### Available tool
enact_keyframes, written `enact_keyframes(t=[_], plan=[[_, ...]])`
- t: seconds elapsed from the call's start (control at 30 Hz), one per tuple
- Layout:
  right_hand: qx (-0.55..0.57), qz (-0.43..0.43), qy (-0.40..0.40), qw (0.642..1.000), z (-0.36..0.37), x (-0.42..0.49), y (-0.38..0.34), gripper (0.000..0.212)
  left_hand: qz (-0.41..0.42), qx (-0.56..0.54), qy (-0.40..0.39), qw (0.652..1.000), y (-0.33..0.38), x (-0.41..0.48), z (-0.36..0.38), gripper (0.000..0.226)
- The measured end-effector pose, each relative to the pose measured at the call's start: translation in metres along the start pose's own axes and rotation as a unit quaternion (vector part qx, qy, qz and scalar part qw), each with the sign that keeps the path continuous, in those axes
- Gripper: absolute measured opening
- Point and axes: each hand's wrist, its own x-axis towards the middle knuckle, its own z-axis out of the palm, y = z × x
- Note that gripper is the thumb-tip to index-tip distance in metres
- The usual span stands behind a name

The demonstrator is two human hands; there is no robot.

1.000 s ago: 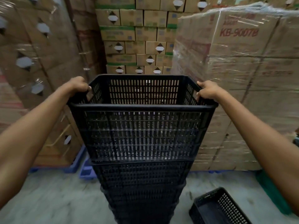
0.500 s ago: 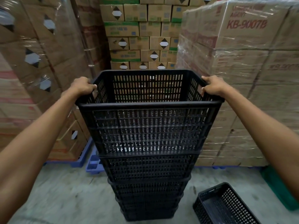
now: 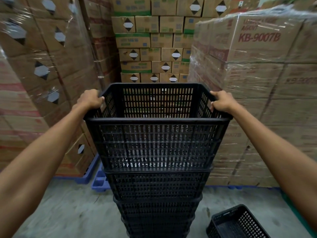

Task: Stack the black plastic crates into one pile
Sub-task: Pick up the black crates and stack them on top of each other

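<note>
1. The top crate (image 3: 157,127) is held at the head of the pile (image 3: 157,200), straight ahead and centred between the two arms. Its long axis runs left to right, with the short ends under the hands.
2. The left hand (image 3: 91,99) is clenched over the rim of the left end wall, with the fingers curled inside the rim. The right hand (image 3: 222,102) is clenched in the same way over the right end wall.
3. Both hands are set at about the same height and toward the far corners, so neither is clearly nearer; the load is shared evenly.
4. The base of the held crate is seen meeting the rim of the crate below. Whether it is fully seated or a little proud cannot be told.
5. The move that follows is judged to be a straight downward press and then a release, with the long axis kept in line with the pile beneath.
6. A loose crate (image 3: 238,222) lies on the floor (image 3: 65,208) at the near right, well apart from the pile. It is judged to be the next one to be fetched, and the right hand is nearer to it.
7. Open room is narrow. Wrapped cartons (image 3: 267,103) stand close on the right, another wrapped stack (image 3: 42,79) stands close on the left, and more boxes (image 3: 154,48) stand behind.
8. A blue pallet (image 3: 99,182) juts beside the foot of the pile on the left. The clearest floor lies on the near side.
</note>
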Motion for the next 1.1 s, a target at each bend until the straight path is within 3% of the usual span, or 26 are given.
enact_keyframes(t=[0.23, 0.37, 0.47, 0.57, 0.7, 0.93, 1.1], plan=[[-0.070, -0.022, 0.008, 0.997, 0.009, 0.001, -0.001, 0.069, 0.002, 0.093, 0.021, 0.995, -0.007, -0.007, 0.005, 0.037], [-0.176, -0.023, -0.039, 0.983, 0.008, 0.003, -0.013, 0.080, 0.083, 0.154, 0.048, 0.983, 0.000, -0.013, 0.002, 0.045], [-0.197, -0.046, -0.057, 0.978, 0.004, 0.009, -0.014, 0.085, 0.144, 0.164, 0.017, 0.976, 0.007, -0.014, 0.001, 0.054], [-0.194, -0.069, -0.087, 0.975, 0.008, 0.010, -0.009, 0.099, 0.131, 0.185, -0.004, 0.974, 0.007, -0.014, 0.004, 0.065], [-0.212, -0.082, -0.070, 0.971, 0.015, 0.009, -0.002, 0.100, 0.110, 0.132, -0.059, 0.983, -0.003, -0.008, 0.012, 0.091], [-0.212, -0.109, -0.068, 0.969, 0.023, 0.023, 0.009, 0.097, 0.105, 0.095, -0.071, 0.987, -0.013, -0.001, 0.022, 0.094], [-0.197, -0.114, -0.081, 0.970, 0.020, 0.023, 0.011, 0.098, 0.108, 0.135, -0.075, 0.982, -0.011, -0.004, 0.023, 0.094]])
